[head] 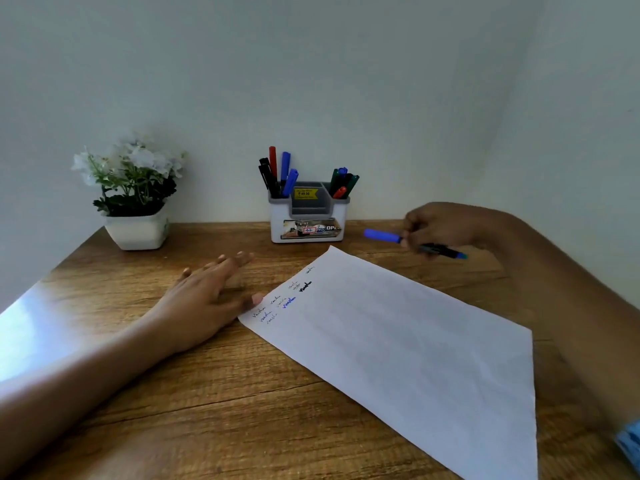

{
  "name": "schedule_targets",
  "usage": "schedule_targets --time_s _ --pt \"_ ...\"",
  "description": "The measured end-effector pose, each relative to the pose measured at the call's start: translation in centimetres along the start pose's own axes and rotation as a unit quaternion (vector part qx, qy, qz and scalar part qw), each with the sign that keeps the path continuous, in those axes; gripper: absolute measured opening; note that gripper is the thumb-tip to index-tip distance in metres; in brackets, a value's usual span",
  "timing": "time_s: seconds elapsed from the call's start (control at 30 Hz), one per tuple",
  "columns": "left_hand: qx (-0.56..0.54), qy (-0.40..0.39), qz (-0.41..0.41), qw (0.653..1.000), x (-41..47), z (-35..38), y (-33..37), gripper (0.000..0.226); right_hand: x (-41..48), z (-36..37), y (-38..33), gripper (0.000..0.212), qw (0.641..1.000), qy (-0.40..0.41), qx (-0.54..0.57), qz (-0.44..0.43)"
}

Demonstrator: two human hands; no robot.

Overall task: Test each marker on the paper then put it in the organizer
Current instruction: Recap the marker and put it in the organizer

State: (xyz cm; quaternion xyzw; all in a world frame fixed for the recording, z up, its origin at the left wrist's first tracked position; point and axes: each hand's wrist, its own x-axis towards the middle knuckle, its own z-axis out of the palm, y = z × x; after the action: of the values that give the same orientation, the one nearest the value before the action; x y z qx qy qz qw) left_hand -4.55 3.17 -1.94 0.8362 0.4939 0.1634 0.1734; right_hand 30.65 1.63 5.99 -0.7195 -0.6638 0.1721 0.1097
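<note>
A white sheet of paper (408,344) lies at an angle on the wooden desk, with several small scribbled words near its left corner. My left hand (207,296) lies flat on the desk, fingers straight, its thumb touching the paper's left corner. My right hand (440,226) hovers right of the organizer and grips a blue-capped marker (384,235) with a black barrel, held level, cap pointing left. The white and grey organizer (308,216) stands at the back by the wall. It holds several black, red, blue and green markers in its left and right compartments.
A white pot with white flowers (136,202) stands at the back left of the desk (173,393). The wall runs close behind the organizer and the pot. A bright reflection covers the desk's left edge.
</note>
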Motion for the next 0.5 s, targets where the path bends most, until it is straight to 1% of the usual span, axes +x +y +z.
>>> schedule_targets --time_s 0.03,0.07,0.1,0.13,0.2,0.27,0.33,0.4,0.5 --pt "-0.015 0.020 0.026 0.999 -0.2 0.0 -0.1 0.077 -0.9 0.5 -2.1 0.003 0.998 -0.038 0.026 -0.045" --pt "-0.033 0.041 0.050 0.997 -0.4 -0.1 -0.1 0.078 -1.8 1.4 -4.0 0.004 0.994 -0.070 0.031 -0.083" --pt "-0.054 0.060 0.070 0.994 -0.6 -0.2 -0.1 0.075 -2.3 2.3 -5.8 0.006 0.989 -0.087 0.015 -0.120" --pt "-0.073 0.074 0.087 0.991 -0.9 -0.3 -0.1 0.070 -2.7 3.2 -7.4 0.008 0.983 -0.083 -0.026 -0.160" --pt "-0.101 0.087 0.109 0.985 -1.4 -0.3 0.3 0.060 -3.4 4.8 -9.6 0.008 0.963 -0.036 -0.115 -0.242" --pt "-0.127 0.090 0.119 0.980 -1.7 -0.2 0.7 0.052 -4.4 5.7 -11.0 0.008 0.948 -0.001 -0.132 -0.291" --pt "-0.150 0.090 0.128 0.976 -2.0 -0.2 1.4 0.044 -5.1 6.4 -11.6 0.011 0.935 0.037 -0.136 -0.325" --pt "-0.183 0.073 0.134 0.971 -2.3 -0.3 2.1 0.036 -5.3 6.8 -12.0 0.014 0.919 0.091 -0.154 -0.351" --pt "-0.223 0.062 0.126 0.965 -2.5 -0.5 2.7 0.026 -5.3 7.4 -12.3 0.022 0.901 0.147 -0.190 -0.361"
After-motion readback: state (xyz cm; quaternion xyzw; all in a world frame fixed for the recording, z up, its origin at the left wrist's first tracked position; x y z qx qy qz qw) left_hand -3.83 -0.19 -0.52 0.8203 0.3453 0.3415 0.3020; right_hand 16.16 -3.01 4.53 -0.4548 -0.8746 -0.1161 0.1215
